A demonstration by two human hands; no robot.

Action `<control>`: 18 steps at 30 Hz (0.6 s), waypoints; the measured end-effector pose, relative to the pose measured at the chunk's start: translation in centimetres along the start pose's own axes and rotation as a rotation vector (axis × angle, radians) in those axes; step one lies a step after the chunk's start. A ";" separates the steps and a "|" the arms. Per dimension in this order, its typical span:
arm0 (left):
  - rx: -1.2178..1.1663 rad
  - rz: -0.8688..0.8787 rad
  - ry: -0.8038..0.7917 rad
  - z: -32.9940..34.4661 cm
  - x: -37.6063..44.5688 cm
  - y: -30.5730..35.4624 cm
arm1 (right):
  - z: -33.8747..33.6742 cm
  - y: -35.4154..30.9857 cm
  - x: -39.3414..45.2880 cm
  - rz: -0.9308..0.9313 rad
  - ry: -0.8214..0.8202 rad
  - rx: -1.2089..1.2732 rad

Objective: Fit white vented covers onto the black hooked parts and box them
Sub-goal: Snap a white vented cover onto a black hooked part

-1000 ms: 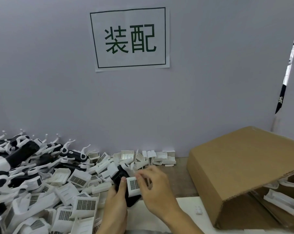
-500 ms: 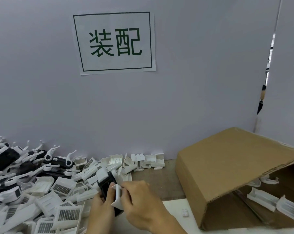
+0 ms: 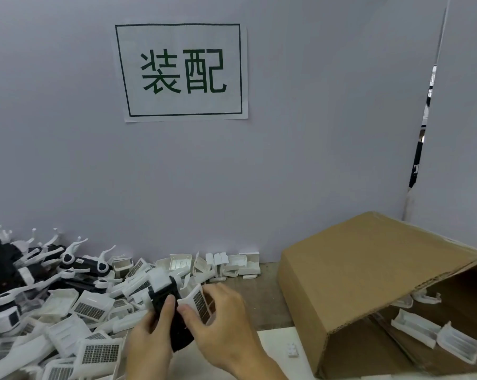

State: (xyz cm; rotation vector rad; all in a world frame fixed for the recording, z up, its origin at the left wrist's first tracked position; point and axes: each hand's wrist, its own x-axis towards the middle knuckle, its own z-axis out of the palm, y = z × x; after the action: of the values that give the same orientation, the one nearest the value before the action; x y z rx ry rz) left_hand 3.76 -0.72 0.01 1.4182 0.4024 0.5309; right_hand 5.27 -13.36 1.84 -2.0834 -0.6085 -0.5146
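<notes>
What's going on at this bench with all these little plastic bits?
A person is putting parts together by hand. The left hand grips a black hooked part, and the right hand holds a white vented cover against its side, not yet seated. A heap of loose covers and black parts lies to the left. A cardboard box on the right has a few white pieces inside.

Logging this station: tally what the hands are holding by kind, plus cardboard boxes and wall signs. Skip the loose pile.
black hooked part, in the left hand: 1
white vented cover, in the right hand: 1
cardboard box: 1
wall sign: 1
Total: 4
</notes>
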 end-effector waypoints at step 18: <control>-0.044 0.138 -0.233 1.3 -2.2 0.4 | 0.0 -0.4 -0.2 0.106 0.056 -0.209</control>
State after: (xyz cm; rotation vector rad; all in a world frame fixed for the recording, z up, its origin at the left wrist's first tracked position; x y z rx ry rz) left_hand 2.65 -3.02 0.46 1.4531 0.1061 0.4759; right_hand 4.89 -13.18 1.95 -2.2757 -0.4243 -0.5948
